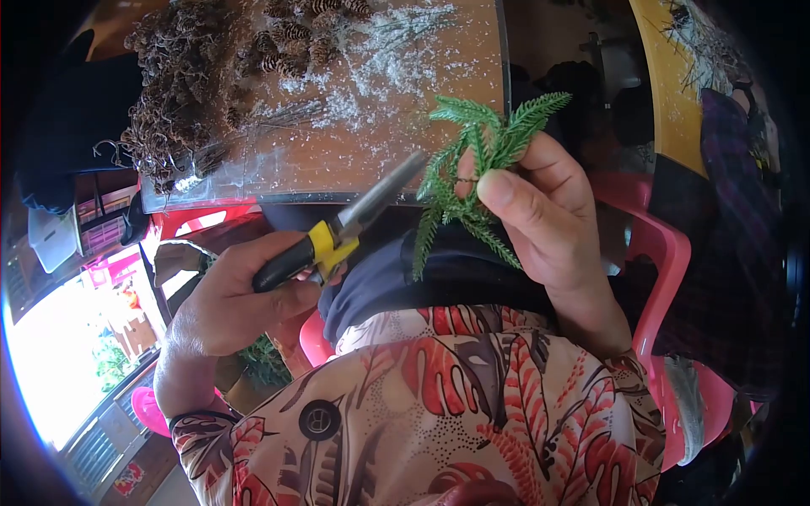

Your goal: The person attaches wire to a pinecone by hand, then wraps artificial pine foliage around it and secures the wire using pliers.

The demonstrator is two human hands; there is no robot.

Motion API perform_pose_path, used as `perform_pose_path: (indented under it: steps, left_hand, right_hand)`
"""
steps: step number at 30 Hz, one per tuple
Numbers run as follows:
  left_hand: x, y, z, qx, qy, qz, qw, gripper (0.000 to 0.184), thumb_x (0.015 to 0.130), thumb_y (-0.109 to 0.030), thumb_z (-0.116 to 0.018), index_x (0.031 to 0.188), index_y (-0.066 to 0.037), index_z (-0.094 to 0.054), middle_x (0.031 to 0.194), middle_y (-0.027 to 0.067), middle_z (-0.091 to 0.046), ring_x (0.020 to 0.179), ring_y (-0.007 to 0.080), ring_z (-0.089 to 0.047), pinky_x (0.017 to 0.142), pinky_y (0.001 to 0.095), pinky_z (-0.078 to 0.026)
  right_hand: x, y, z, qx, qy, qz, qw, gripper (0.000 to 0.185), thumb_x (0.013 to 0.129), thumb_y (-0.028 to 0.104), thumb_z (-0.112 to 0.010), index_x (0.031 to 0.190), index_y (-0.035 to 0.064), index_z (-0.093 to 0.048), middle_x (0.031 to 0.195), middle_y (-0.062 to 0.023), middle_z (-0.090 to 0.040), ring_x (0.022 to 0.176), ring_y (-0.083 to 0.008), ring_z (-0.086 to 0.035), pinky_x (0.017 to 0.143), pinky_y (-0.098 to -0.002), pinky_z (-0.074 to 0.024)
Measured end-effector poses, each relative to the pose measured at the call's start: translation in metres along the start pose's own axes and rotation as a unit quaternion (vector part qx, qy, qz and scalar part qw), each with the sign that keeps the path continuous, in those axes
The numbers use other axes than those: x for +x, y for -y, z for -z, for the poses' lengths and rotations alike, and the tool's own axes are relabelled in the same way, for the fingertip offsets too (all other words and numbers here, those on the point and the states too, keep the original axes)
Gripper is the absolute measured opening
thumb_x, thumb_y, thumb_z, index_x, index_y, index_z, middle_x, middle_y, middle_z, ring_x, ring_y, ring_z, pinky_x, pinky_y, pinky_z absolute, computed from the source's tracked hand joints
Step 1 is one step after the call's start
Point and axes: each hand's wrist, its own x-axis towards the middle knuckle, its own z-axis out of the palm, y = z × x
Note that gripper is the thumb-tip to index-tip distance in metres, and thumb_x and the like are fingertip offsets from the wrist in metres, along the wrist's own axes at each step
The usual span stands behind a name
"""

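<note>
In my left hand [219, 299] is a bladed tool [371, 202] with a black and yellow handle, its exact kind unclear. My fingers are wrapped round the handle, and the long metal blade points up and right, close to the greenery. My right hand [544, 215] pinches a green artificial fir sprig [485, 143] between thumb and fingers. Several needled branches fan out from the pinched middle, some upward and some hanging down. A thin brown wire or stem shows beside my thumb. Both hands are raised in front of my body, near the table edge.
The brown table [405, 152] bears pine cones [287, 51], a heap of dark curly twigs [173, 84] and scattered white flakes [396, 51]. A red plastic chair [666, 244] stands at the right. Beyond it, another person's plaid sleeve [734, 160] shows near a yellow tabletop [666, 93].
</note>
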Motion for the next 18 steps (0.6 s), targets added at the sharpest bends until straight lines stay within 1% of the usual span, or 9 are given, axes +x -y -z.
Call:
perform_pose_path:
  steps: [3, 4, 7, 8, 11, 12, 15, 16, 18]
  left_hand:
    - [-0.004, 0.006, 0.004, 0.008, 0.054, -0.028, 0.998, 0.030, 0.079, -0.001, -0.056, 0.108, 0.002, -0.050, 0.072, 0.0018, -0.055, 0.059, 0.0055, -0.051, 0.052, 0.0186, -0.042]
    - [-0.005, 0.004, 0.003, 0.007, 0.053, -0.027, 0.998, 0.030, 0.079, -0.001, -0.056, 0.108, 0.002, -0.050, 0.072, 0.0018, -0.055, 0.059, 0.0055, -0.051, 0.052, 0.0186, -0.042]
    - [-0.005, -0.009, -0.003, 0.044, -0.004, 0.021, 0.999, 0.047, 0.072, -0.006, -0.058, 0.114, 0.008, -0.044, 0.095, 0.0144, -0.056, 0.087, 0.0189, -0.055, 0.076, 0.0283, -0.043]
    - [-0.005, -0.006, -0.004, 0.044, -0.003, 0.021, 0.999, 0.047, 0.072, -0.006, -0.058, 0.114, 0.008, -0.044, 0.095, 0.0144, -0.056, 0.087, 0.0189, -0.055, 0.076, 0.0283, -0.043]
    - [-0.004, 0.007, -0.007, 0.014, -0.070, -0.212, 0.975, 0.035, 0.077, 0.000, -0.057, 0.111, 0.002, -0.048, 0.082, 0.0050, -0.055, 0.069, 0.0061, -0.053, 0.060, 0.0197, -0.044]
    - [-0.004, 0.008, -0.006, 0.014, -0.069, -0.212, 0.975, 0.035, 0.077, 0.000, -0.057, 0.111, 0.002, -0.048, 0.082, 0.0050, -0.055, 0.069, 0.0061, -0.053, 0.060, 0.0197, -0.044]
    - [-0.005, 0.010, -0.002, 0.191, 0.005, -0.243, 0.951, 0.038, 0.076, -0.001, -0.058, 0.112, 0.002, -0.047, 0.086, 0.0060, -0.054, 0.072, 0.0062, -0.052, 0.062, 0.0194, -0.043]
    - [-0.005, 0.011, -0.003, 0.191, 0.005, -0.242, 0.951, 0.038, 0.076, -0.001, -0.058, 0.112, 0.002, -0.047, 0.086, 0.0060, -0.054, 0.072, 0.0062, -0.052, 0.062, 0.0194, -0.043]
    - [-0.005, 0.012, -0.006, 0.096, -0.006, -0.169, 0.981, 0.037, 0.077, -0.002, -0.059, 0.112, 0.002, -0.047, 0.084, 0.0052, -0.055, 0.069, 0.0056, -0.052, 0.060, 0.0188, -0.042]
  right_hand:
    - [0.001, -0.001, -0.002, -0.006, -0.008, 0.011, 1.000, 0.022, 0.081, 0.012, -0.055, 0.099, -0.0011, -0.051, 0.090, -0.0067, -0.056, 0.081, -0.0119, -0.052, 0.076, -0.0257, -0.0408]
    - [0.000, -0.001, -0.003, -0.010, -0.012, 0.016, 1.000, 0.023, 0.081, 0.012, -0.055, 0.099, -0.0011, -0.051, 0.090, -0.0067, -0.056, 0.082, -0.0118, -0.052, 0.077, -0.0256, -0.0406]
    - [-0.001, 0.000, -0.004, -0.020, -0.012, 0.017, 1.000, 0.023, 0.082, 0.013, -0.055, 0.100, -0.0014, -0.051, 0.091, -0.0070, -0.056, 0.082, -0.0118, -0.052, 0.077, -0.0260, -0.0404]
    - [-0.001, 0.001, -0.004, -0.025, -0.012, 0.018, 0.999, 0.023, 0.082, 0.013, -0.055, 0.100, -0.0015, -0.051, 0.091, -0.0071, -0.056, 0.082, -0.0118, -0.052, 0.078, -0.0262, -0.0403]
    - [-0.001, 0.002, -0.006, -0.026, -0.035, 0.023, 0.999, 0.024, 0.081, 0.012, -0.055, 0.100, -0.0020, -0.051, 0.093, -0.0078, -0.056, 0.083, -0.0122, -0.052, 0.079, -0.0268, -0.0404]
    - [-0.001, 0.002, -0.007, -0.027, -0.045, 0.025, 0.998, 0.025, 0.081, 0.012, -0.055, 0.101, -0.0023, -0.051, 0.093, -0.0082, -0.056, 0.083, -0.0125, -0.052, 0.079, -0.0271, -0.0404]
    - [-0.002, 0.005, -0.007, -0.022, -0.043, 0.014, 0.999, 0.026, 0.080, 0.010, -0.055, 0.102, -0.0028, -0.050, 0.095, -0.0087, -0.056, 0.085, -0.0130, -0.053, 0.081, -0.0275, -0.0406]
    - [-0.003, 0.006, -0.007, -0.020, -0.042, 0.008, 0.999, 0.026, 0.079, 0.009, -0.055, 0.102, -0.0031, -0.050, 0.096, -0.0090, -0.056, 0.086, -0.0133, -0.053, 0.081, -0.0277, -0.0407]
    - [-0.004, 0.007, -0.009, -0.021, -0.044, 0.001, 0.999, 0.027, 0.078, 0.009, -0.055, 0.103, -0.0031, -0.050, 0.097, -0.0090, -0.056, 0.087, -0.0135, -0.053, 0.082, -0.0278, -0.0406]
